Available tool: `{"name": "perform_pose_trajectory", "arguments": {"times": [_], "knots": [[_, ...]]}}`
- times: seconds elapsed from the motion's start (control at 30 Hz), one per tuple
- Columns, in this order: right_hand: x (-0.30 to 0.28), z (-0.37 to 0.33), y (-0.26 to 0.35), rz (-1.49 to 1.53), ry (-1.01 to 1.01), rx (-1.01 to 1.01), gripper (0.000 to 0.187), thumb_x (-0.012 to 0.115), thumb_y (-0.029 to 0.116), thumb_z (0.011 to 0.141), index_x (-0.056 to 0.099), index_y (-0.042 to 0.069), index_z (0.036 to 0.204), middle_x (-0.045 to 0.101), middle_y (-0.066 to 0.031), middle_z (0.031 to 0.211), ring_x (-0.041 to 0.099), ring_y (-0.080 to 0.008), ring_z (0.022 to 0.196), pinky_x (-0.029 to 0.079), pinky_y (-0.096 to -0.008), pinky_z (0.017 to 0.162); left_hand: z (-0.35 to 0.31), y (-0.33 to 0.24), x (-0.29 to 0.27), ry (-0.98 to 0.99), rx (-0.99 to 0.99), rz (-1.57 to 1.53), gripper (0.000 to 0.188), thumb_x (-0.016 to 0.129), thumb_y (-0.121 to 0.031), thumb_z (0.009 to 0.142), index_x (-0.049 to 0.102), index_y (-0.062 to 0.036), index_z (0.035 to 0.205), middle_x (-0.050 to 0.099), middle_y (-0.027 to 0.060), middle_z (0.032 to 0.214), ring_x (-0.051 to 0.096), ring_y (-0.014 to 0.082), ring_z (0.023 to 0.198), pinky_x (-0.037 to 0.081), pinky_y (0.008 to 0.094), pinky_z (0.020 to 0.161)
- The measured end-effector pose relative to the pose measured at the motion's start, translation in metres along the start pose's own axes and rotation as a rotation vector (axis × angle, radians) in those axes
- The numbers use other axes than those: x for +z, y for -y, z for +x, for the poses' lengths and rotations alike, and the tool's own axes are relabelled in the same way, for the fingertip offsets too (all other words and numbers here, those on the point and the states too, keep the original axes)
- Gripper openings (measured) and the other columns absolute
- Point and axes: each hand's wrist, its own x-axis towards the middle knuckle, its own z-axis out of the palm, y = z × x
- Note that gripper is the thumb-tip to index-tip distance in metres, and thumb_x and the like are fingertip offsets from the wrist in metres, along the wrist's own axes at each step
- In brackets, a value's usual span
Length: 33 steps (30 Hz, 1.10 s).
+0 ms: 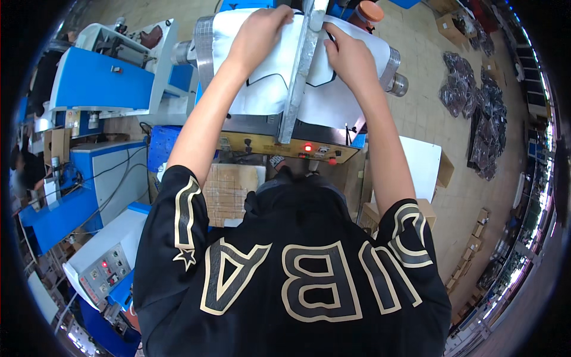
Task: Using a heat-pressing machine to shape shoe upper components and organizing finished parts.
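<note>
- While a person in a black short-sleeved shirt with gold-edged lettering (321,232) reaches forward with both bare arms, a smooth white sheet (253,102) lies spread over the machine bed, beneath both hands.
- A long, flat-sided grey metal bar (298,74) passes above the sheet's middle, between the hands; whether it touches the sheet is unclear.
- The left hand (262,33) is left of the bar, fingers partly curled near its far end; whether they grip anything cannot be told.
- The right hand (352,53) is just right of the bar, thumb and forefinger slightly apart beside a thin black edging line (333,70) on the white material; a grip cannot be confirmed.
- On the machine's near side, a yellowish control panel (288,148) bears a glowing red light (308,147).
- Far left stands a blue-and-white machine (101,80); dark plastic-wrapped bundles (457,86) lie on the floor at right.
</note>
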Motion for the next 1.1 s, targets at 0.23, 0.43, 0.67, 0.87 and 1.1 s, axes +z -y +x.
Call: {"name": "perform_pose_trajectory", "arguments": {"times": [0.23, 0.43, 0.67, 0.87, 1.1], "knots": [[0.004, -0.005, 0.000, -0.450, -0.043, -0.302, 0.067, 0.077, 0.029, 0.070, 0.053, 0.005, 0.127, 0.040, -0.0166, 0.142, 0.038, -0.0315, 0.134, 0.036, -0.0470, 0.107, -0.013, -0.034, -0.004, 0.088, 0.180, 0.427, 0.042, 0.064, -0.012, 0.075, 0.061, -0.0019, 0.115, 0.058, 0.0150, 0.121, 0.051, 0.0288, 0.117, 0.037, 0.0531, 0.099], [0.021, 0.000, -0.005, -0.318, 0.141, -0.291, 0.094, 0.080, 0.032, 0.067, 0.033, -0.004, 0.140, 0.035, -0.0212, 0.147, 0.032, -0.0335, 0.139, 0.027, -0.0563, 0.111, -0.026, -0.029, -0.001, 0.289, 0.215, 0.613, 0.062, 0.069, -0.019, 0.078, 0.049, 0.0063, 0.131, 0.052, 0.0218, 0.134, 0.047, 0.0302, 0.129, 0.027, 0.0446, 0.114], [0.021, 0.018, 0.001, -0.522, 0.216, -0.145, 0.107, 0.079, 0.046, 0.063, 0.026, 0.006, 0.147, 0.032, -0.0132, 0.152, 0.027, -0.0245, 0.143, 0.017, -0.0615, 0.113, -0.001, -0.002, 0.000, 0.381, 0.258, 0.413, 0.079, 0.076, -0.030, 0.072, 0.043, 0.0102, 0.132, 0.052, 0.0250, 0.132, 0.047, 0.0343, 0.128, 0.028, 0.0412, 0.114], [0.022, 0.042, -0.002, -0.612, 0.364, -0.033, 0.114, 0.079, 0.055, 0.060, 0.024, 0.009, 0.149, 0.026, -0.0059, 0.156, 0.021, -0.0202, 0.145, 0.011, -0.0657, 0.112, 0.023, 0.010, 0.004, 0.539, 0.255, 0.311, 0.084, 0.079, -0.050, 0.064, 0.052, 0.0093, 0.117, 0.062, 0.0265, 0.113, 0.057, 0.0364, 0.114, 0.038, 0.0438, 0.107], [0.014, 0.059, -0.002, -0.627, 0.485, 0.016, 0.119, 0.081, 0.061, 0.055, 0.028, 0.010, 0.148, 0.033, -0.0063, 0.153, 0.023, -0.0202, 0.145, 0.012, -0.0675, 0.110, 0.050, 0.018, -0.001, 0.823, 0.105, 0.149, 0.086, 0.083, -0.047, 0.056, 0.056, 0.0072, 0.117, 0.064, 0.0270, 0.108, 0.062, 0.0377, 0.104, 0.044, 0.0411, 0.099]]}}
